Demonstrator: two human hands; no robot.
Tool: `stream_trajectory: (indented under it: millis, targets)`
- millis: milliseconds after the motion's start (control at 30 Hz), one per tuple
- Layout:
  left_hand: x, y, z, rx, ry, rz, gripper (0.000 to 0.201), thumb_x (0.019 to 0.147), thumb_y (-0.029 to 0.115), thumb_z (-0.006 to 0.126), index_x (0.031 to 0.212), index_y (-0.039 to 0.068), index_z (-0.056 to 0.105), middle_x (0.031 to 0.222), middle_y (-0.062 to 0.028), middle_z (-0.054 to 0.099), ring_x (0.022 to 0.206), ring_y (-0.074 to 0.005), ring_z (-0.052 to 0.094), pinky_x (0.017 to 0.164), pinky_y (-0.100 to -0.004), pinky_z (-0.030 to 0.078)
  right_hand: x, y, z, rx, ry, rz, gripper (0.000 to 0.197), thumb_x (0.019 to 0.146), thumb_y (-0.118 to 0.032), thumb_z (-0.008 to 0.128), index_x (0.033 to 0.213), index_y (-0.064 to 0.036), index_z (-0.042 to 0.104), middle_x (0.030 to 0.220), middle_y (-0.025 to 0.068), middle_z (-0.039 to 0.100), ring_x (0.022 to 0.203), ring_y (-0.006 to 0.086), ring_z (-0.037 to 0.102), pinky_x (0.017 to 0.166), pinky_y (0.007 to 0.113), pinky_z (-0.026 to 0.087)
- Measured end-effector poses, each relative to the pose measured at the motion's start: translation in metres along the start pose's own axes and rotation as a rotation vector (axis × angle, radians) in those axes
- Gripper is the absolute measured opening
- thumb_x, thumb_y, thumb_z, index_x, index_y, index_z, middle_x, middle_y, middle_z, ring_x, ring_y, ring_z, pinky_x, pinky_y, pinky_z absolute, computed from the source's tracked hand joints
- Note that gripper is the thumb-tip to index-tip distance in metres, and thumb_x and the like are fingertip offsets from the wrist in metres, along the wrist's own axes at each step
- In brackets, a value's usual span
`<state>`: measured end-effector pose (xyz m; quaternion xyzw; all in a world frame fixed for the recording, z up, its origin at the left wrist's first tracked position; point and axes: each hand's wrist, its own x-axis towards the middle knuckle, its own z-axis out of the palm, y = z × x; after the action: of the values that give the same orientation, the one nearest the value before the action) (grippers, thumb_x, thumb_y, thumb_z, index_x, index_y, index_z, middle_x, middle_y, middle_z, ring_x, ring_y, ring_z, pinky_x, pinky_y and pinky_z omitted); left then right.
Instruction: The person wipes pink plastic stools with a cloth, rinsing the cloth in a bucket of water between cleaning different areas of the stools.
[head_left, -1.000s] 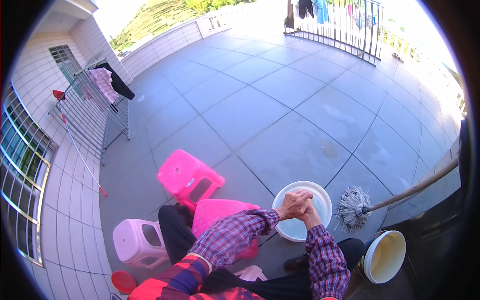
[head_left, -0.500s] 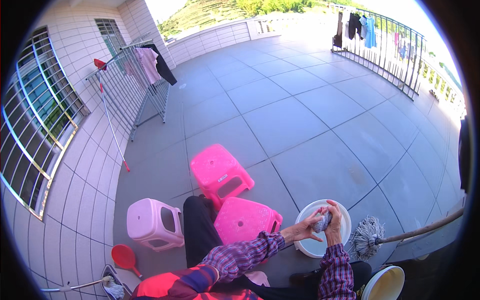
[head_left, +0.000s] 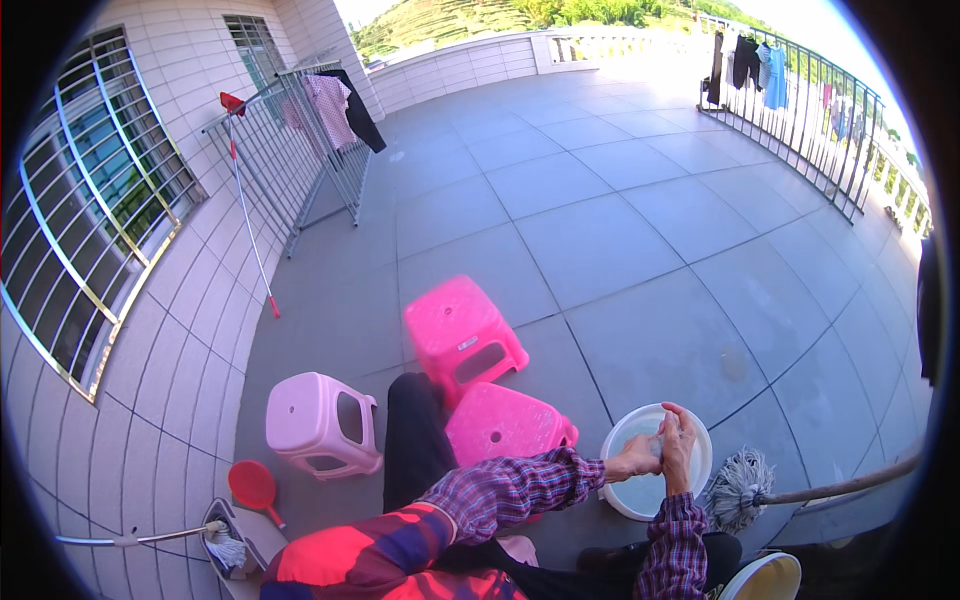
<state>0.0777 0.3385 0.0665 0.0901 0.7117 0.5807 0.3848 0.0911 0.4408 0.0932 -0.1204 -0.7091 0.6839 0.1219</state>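
Observation:
Over a white bucket (head_left: 706,470) with pale, cloudy water in it, both my hands are pressed together. My left hand (head_left: 634,460) comes in from the left and closes on a wadded grey cloth (head_left: 657,446). My right hand (head_left: 679,449) wraps the same wad from the right, fingers pointing up. Most of the cloth is hidden by the palms and fingers, so its exact kind does not show. Just right of the bucket lies a grey string mop head (head_left: 740,488) on a long wooden handle.
Two bright pink stools (head_left: 460,325) and a pale pink stool (head_left: 312,415) stand to the left. A red dipper (head_left: 252,486) and a second mop (head_left: 226,548) lie lower left. Another bucket (head_left: 765,578) is at the lower right. Laundry hangs on railings (head_left: 790,110) further off.
The grey wad showed more between my hands before; now the hands have closed tighter over it. The whole view has shifted slightly, moving the scene rightward.

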Motion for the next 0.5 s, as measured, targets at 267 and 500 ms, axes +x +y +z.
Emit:
stream_trajectory:
  millis: [267,500]
  targets:
    - [-0.005,-0.019,0.010,0.582,0.287,0.189,0.038,0.065,0.030,0.069,0.084,-0.002,0.063,0.077,-0.0248,0.063,0.076,-0.0408,0.062,0.066,-0.0463,0.050,-0.006,0.083,-0.002,-0.192,0.199,0.034,0.018,0.088,-0.012,0.041,0.089,-0.0015,0.056,0.067,0.0010,0.047,0.060,0.0092,0.042,0.054,0.027,0.036]
    - [0.002,-0.050,-0.004,0.921,0.206,0.276,0.024,0.063,0.022,0.066,0.078,0.002,0.065,0.077,-0.0204,0.064,0.074,-0.0353,0.064,0.064,-0.0438,0.051,-0.012,0.150,0.022,-0.137,0.458,0.225,0.012,0.084,-0.006,0.039,0.086,-0.0012,0.049,0.076,0.0061,0.048,0.069,0.0151,0.045,0.063,0.031,0.040]
